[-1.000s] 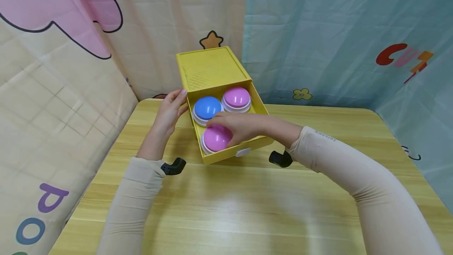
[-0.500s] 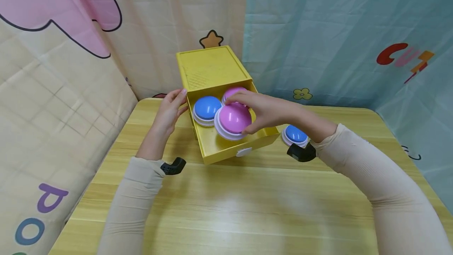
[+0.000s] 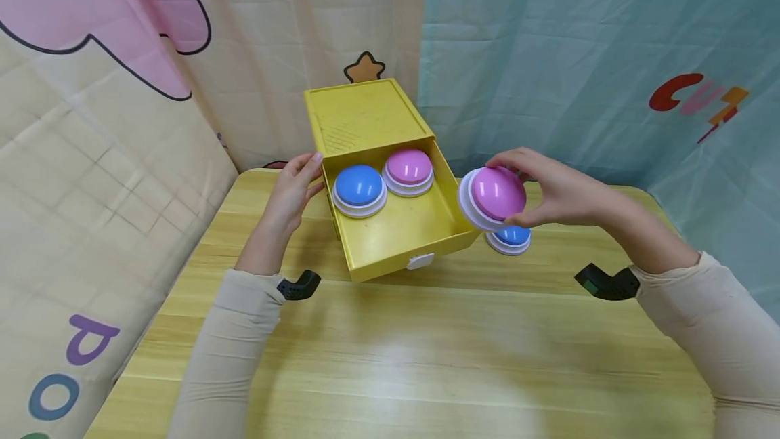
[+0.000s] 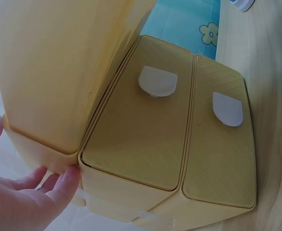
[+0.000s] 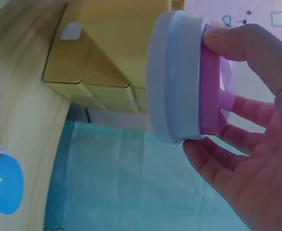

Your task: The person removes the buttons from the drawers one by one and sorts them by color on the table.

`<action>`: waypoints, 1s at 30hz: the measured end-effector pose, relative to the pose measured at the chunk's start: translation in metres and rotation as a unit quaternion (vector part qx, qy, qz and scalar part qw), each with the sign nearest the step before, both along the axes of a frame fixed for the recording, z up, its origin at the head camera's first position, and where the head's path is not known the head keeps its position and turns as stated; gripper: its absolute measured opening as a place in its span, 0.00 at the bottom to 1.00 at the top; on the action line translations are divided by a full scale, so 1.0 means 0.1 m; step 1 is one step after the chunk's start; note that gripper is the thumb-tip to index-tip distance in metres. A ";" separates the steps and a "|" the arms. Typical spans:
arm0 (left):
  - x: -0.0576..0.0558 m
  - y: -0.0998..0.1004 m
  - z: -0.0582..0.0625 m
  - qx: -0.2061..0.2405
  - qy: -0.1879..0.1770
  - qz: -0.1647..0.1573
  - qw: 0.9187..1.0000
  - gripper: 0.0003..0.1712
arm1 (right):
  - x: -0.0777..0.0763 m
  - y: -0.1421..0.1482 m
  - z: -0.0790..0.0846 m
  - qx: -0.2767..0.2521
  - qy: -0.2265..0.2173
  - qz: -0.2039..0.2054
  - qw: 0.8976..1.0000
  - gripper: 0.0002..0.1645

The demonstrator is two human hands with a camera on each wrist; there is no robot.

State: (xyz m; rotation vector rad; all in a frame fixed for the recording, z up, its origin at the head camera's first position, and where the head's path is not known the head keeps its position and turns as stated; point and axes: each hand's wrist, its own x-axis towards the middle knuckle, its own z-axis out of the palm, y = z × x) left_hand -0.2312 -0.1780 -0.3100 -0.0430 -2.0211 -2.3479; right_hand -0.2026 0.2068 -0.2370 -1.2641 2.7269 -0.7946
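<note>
My right hand (image 3: 560, 188) holds a pink dome push button (image 3: 498, 194) with a white base, thumb and fingers around its sides. It is raised right of the pulled-out top drawer (image 3: 396, 242) of a yellow cabinet (image 3: 368, 117). The right wrist view shows the button's white base (image 5: 174, 77) edge-on, turned away from the palm. Inside the drawer sit a blue push button (image 3: 358, 185) and another pink button (image 3: 408, 166). My left hand (image 3: 291, 198) rests against the cabinet's left side, thumb at its front top corner and relaxed fingertips touching the side wall.
A second blue push button (image 3: 510, 241) stands on the wooden table (image 3: 396, 358), partly hidden by the held one. Below the drawer, two shut drawers with white handles (image 4: 158, 82) show in the left wrist view. Printed curtains (image 3: 518, 53) hang behind the table.
My right hand has lifted the front pink button out of the drawer and carried it right, past the drawer's edge. The left hand and cabinet have stayed in place.
</note>
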 end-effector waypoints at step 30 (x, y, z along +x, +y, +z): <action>0.02 0.01 0.00 0.005 0.006 0.008 1.000 0.35 | 0.24 0.77 -1.74 -0.001 -0.192 -0.112 0.975 0.43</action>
